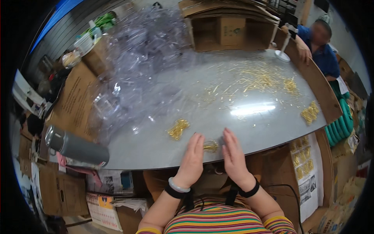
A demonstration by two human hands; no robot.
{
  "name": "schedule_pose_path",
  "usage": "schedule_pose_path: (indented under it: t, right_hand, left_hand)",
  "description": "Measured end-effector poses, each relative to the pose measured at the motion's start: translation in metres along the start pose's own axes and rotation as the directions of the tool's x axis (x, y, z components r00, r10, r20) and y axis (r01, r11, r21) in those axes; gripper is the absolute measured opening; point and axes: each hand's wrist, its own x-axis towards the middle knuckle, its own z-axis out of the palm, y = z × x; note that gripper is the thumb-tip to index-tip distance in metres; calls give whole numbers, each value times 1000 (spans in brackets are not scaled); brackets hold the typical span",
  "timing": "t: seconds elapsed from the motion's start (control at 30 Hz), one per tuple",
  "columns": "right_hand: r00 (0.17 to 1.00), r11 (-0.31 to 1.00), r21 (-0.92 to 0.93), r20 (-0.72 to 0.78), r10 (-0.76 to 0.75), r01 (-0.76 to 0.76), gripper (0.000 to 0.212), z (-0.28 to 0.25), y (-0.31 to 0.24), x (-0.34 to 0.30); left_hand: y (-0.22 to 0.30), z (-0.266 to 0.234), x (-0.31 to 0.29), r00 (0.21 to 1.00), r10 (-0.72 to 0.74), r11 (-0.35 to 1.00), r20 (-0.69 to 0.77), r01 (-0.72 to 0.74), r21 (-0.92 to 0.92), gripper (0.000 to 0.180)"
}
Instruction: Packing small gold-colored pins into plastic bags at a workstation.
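My left hand [193, 159] and my right hand [235, 159] stand on edge at the table's near rim, palms facing each other and fingers stretched out. Between them lies a small bunch of thin gold strips [210, 146], close to my left fingers; whether they touch is hard to tell. Neither hand grips anything. Just beyond my left fingertips sits a heap of gold pieces [178, 129]. Farther back on the grey table [163, 154], many loose gold strips [261, 78] are scattered. Another gold heap [310, 112] rests near the right edge.
Clear plastic packaging [136, 66] covers the table's left and back. A grey bottle [78, 146] lies tilted at the left edge. An open cardboard box [194, 37] stands at the back, a white stand [282, 56] beside it. A person [321, 48] leans over the right cardboard wall [323, 85].
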Motion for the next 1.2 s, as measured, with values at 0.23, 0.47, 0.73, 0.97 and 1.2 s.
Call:
schedule_pose_path:
  t: [0.23,0.47,0.73,0.97,1.2]
  right_hand:
    - [995,994,100,80,-59,51,55,29,-15,0]
    - [990,983,-131,85,-115,126,46,19,-14,7]
    - [909,822,-416,318,-270,390,43,21,-5,18]
    - [942,863,-384,192,-274,329,30,22,-7,16]
    - [929,865,-354,236,-286,356,35,22,-1,18]
  left_hand:
    - [-1,-4,-5,998,30,991,53,-36,129,72]
    - [-2,2,-8,1000,27,989,-12,-25,147,70]
    - [-3,5,-8,989,-72,997,-129,67,-42,50]
    - [-3,-32,-19,920,-216,976,-327,217,-32,25]
    - [-31,-79,-8,694,-720,643,-10,662,-386,23]
